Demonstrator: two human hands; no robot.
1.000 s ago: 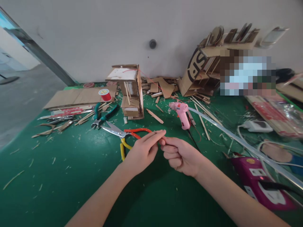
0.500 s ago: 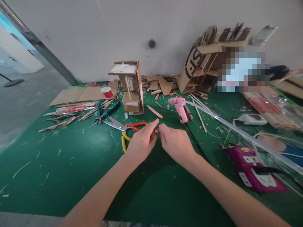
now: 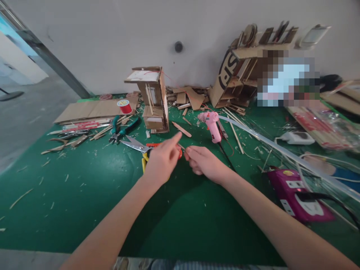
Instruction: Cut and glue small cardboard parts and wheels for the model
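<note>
My right hand [image 3: 206,162] is closed in a pinch on a small thin stick-like piece [image 3: 182,147], whose tip points toward my left hand. Just left of it, my left hand [image 3: 163,159] has its index finger stretched out and the other fingers curled; what they hold, if anything, is hidden. Partly under the left hand lie scissors [image 3: 136,144] with yellow and orange handle parts showing. Beyond the hands a flat pointed wooden stick [image 3: 181,129] rests on the table. A pink glue gun [image 3: 213,127] stands to the right, a clear glue stick running from its back.
A small cardboard structure [image 3: 154,99] stands behind, with teal-handled pliers [image 3: 125,131] and a red thread spool [image 3: 124,107] to its left. A larger cardboard shelf [image 3: 225,80] is at back right. A purple power strip [image 3: 298,195] with cables sits right on the green table [image 3: 112,210].
My hands have drawn slightly apart, the left moving left, and the thin piece now shows between them. The view has shifted slightly.
</note>
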